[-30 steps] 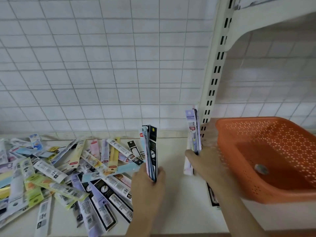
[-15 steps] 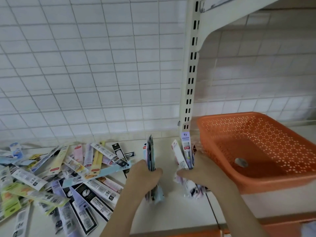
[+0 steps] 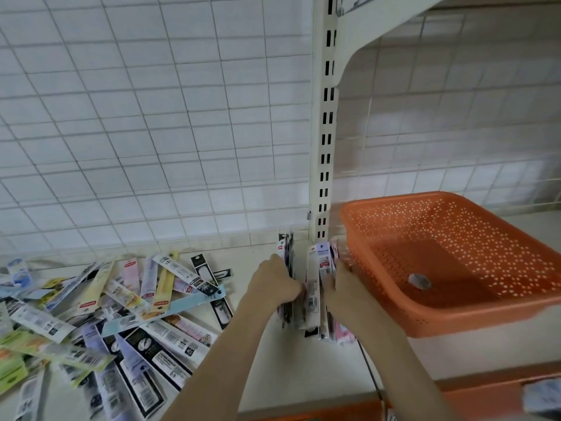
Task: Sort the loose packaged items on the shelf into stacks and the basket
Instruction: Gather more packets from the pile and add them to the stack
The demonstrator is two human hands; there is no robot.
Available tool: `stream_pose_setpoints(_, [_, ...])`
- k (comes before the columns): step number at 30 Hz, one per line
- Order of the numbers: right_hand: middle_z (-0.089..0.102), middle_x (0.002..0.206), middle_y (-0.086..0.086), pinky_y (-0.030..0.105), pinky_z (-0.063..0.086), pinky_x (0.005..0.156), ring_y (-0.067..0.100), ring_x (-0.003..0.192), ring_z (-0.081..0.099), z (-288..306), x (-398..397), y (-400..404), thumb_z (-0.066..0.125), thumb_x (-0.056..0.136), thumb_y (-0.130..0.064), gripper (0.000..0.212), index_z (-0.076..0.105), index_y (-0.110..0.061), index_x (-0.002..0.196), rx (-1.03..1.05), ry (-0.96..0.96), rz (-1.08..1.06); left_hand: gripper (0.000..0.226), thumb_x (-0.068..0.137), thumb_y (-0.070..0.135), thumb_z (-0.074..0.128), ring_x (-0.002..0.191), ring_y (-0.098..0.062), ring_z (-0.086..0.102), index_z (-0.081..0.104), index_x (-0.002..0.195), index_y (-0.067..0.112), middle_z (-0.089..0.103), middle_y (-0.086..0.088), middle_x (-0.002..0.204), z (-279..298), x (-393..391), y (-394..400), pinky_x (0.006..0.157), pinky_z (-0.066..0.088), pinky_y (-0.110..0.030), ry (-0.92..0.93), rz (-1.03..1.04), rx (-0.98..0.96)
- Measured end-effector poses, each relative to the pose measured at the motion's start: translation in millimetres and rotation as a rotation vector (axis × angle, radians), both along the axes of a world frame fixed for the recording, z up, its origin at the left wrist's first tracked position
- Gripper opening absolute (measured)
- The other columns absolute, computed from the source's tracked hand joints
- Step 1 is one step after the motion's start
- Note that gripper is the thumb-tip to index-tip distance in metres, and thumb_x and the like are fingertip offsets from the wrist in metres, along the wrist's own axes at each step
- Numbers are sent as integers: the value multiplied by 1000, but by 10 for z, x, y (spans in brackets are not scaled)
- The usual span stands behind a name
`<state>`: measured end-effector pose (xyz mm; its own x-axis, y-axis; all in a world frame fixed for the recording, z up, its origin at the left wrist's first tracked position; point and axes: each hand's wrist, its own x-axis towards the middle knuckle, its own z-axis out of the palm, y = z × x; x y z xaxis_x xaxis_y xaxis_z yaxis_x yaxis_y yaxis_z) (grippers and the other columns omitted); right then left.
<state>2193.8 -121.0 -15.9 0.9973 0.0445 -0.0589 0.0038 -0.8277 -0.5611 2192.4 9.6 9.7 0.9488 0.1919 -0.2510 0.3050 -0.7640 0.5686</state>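
Several long flat packaged items lie in a loose pile (image 3: 127,311) across the left of the shelf. My left hand (image 3: 273,284) grips a thin bundle of packs (image 3: 287,253) standing on edge. Right beside it, my right hand (image 3: 343,287) holds a second bundle of packs (image 3: 318,268), also on edge, at the foot of the shelf upright. The two bundles stand side by side, almost touching. An orange perforated basket (image 3: 379,268) sits just right of my right hand, with a small grey object (image 3: 419,281) on its floor.
A slotted cream shelf upright (image 3: 326,132) rises behind the bundles, with a bracket and upper shelf at the top right. White wire-grid backing (image 3: 151,117) covers the wall. The shelf's front edge (image 3: 303,405) runs along the bottom.
Both hands have lowered their bundles from upright in the air down onto the shelf and brought them together near the upright. The view has shifted right, toward the basket.
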Motion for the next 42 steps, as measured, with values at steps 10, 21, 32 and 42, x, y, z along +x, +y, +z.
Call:
stream_pose_setpoints(10, [47,75,-1,29,50,63,15,64,51,77,10,-17,48,92,-8,63,18,-19,147,112,96,44,19,87,30,51,77,-20,51,43,82,13,49,-1,78,15,-270,56,56,36,-25,-40,10,106])
stream_pose_setpoints(21, [54,99,5,22,49,66,13,80,57,116,-40,83,39,97,-14,40,38,-12,137,2,-19,126,14,94,27,48,72,-14,50,54,93,14,56,2,89,-62,-535,188,67,41,-23,-194,53,-68])
stream_pose_setpoints(32, [55,123,14,36,29,110,30,121,45,243,-136,546,39,96,-25,35,56,-4,118,-298,-313,106,28,94,26,50,84,-18,64,61,118,17,67,0,108,-2,-961,1034,76,50,-27,-398,185,96])
stream_pose_setpoints(42, [65,105,5,32,46,82,22,103,57,199,-329,1415,42,96,-21,26,61,-13,111,-106,-302,210,22,94,23,51,75,-19,62,64,109,15,66,2,87,36,-1340,2096,67,47,-27,-459,307,147])
